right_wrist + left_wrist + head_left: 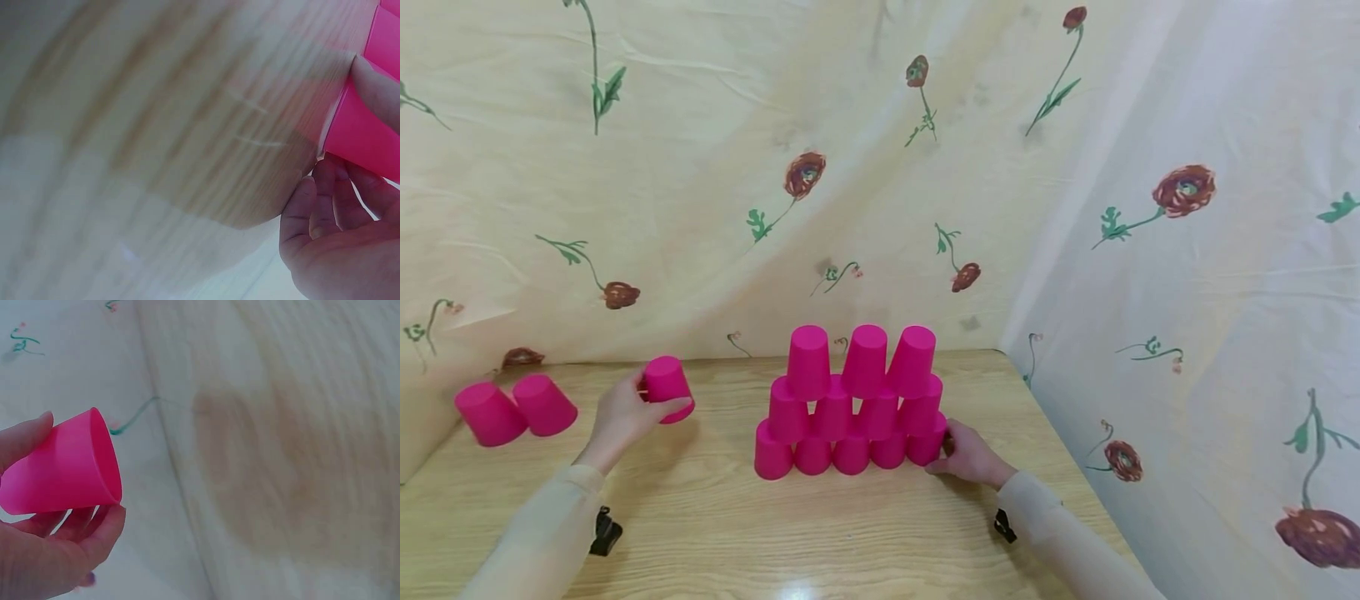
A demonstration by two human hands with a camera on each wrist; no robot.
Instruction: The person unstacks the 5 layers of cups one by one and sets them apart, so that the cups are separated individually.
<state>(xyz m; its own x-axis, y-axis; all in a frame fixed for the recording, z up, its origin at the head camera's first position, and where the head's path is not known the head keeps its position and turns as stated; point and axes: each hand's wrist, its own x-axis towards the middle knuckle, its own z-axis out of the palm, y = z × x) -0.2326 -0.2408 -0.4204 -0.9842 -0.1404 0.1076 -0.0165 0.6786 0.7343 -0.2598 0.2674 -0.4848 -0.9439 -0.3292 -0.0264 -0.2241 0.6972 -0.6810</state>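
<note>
In the head view my left hand (627, 414) grips a pink cup (667, 385), mouth down, raised off the table to the left of the stack. The left wrist view shows the thumb on one side of this cup (62, 465) and the fingers on the other. My right hand (972, 454) holds the bottom cup at the right end (923, 447) of a stack of upside-down pink cups, thumb in front and fingers behind. Three cups form its top row (864, 362); the two rows below have several each. In the right wrist view that end cup (362, 134) sits between thumb and fingers.
Two more pink cups (492, 415) stand upside down at the table's left, side by side. The wooden table (820, 533) meets a flowered cloth (700, 208) at the back and right. Dark wrist straps (605, 532) are on both forearms.
</note>
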